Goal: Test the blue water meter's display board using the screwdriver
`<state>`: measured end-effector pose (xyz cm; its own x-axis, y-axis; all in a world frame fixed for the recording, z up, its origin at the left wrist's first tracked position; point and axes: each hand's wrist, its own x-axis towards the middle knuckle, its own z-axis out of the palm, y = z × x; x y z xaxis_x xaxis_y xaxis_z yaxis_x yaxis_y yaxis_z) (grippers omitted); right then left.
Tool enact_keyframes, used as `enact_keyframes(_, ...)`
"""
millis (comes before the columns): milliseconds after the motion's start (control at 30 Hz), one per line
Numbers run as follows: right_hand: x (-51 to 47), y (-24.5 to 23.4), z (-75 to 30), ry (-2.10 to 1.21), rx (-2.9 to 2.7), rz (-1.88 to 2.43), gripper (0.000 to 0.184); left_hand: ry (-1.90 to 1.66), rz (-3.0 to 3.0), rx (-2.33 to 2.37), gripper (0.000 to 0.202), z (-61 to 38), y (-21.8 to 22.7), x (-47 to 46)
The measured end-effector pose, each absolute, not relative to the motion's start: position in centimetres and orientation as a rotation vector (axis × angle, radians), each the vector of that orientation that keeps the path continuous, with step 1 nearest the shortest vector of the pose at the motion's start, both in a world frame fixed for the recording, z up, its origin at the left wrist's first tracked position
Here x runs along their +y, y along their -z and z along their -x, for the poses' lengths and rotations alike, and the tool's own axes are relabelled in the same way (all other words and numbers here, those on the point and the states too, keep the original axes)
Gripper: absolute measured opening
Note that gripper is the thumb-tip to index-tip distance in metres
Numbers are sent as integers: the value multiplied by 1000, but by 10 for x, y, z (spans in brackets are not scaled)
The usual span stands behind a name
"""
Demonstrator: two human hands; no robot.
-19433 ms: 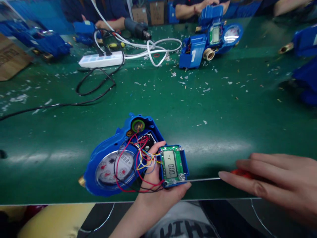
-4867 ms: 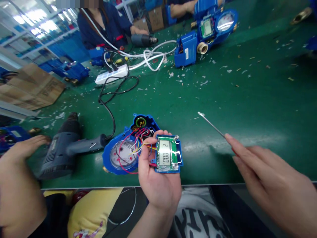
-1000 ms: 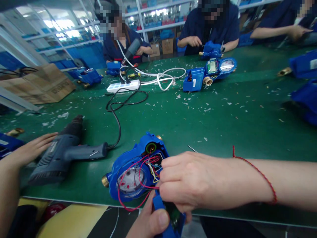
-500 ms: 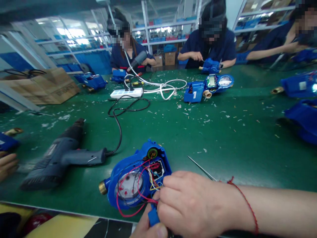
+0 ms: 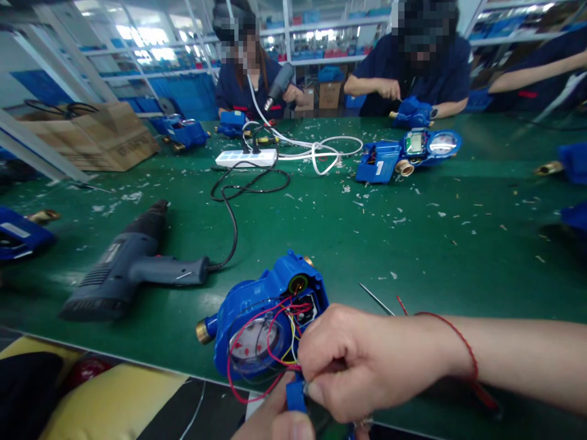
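Fingers (image 5: pixel 321 391) on blue module (image 5: pixel 296 396)

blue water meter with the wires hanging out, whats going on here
A person sits at a green work table with an opened blue plastic water meter lying near its front edge, red, yellow and black wires spilling over the round dial. The right hand, a red string at its wrist, is closed by the wires; the left hand holds a small blue plastic part just below. A grey heat gun lies to the left. Other people work on similar meters across the table.
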<state>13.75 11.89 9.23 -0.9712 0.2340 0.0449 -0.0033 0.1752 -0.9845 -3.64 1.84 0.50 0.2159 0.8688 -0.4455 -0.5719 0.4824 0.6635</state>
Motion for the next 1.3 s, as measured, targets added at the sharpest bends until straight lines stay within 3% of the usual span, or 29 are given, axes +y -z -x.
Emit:
enact_keyframes(200, 123, -96, -133, -2342, -2022, 450, 21, -1080, -455, 869, 57, 32, -3, 24)
enact_keyframes(367, 134, -102, -133, -2354, -1873, 497, 21, -1048, -513, 774, 63, 28, -17, 16)
enact_keyframes(633, 136, -129, -162, -1650, -2174, 620, 28, -918, -577, 606, 59, 20, -30, 22)
enact_keyframes(767, 131, -122, -177, -1023, -2202, 843, 23, -888, -592, 547, 57, 14, -30, 28)
enact_keyframes(967, 136, -103, -205, -193, -2259, 902, 16, -1054, -674, 445, 83, 2, -24, 28)
enact_keyframes(1300, 124, -76, -243, 362, -2204, 1055, 12, -1142, -718, 735, 80, -17, -28, 25)
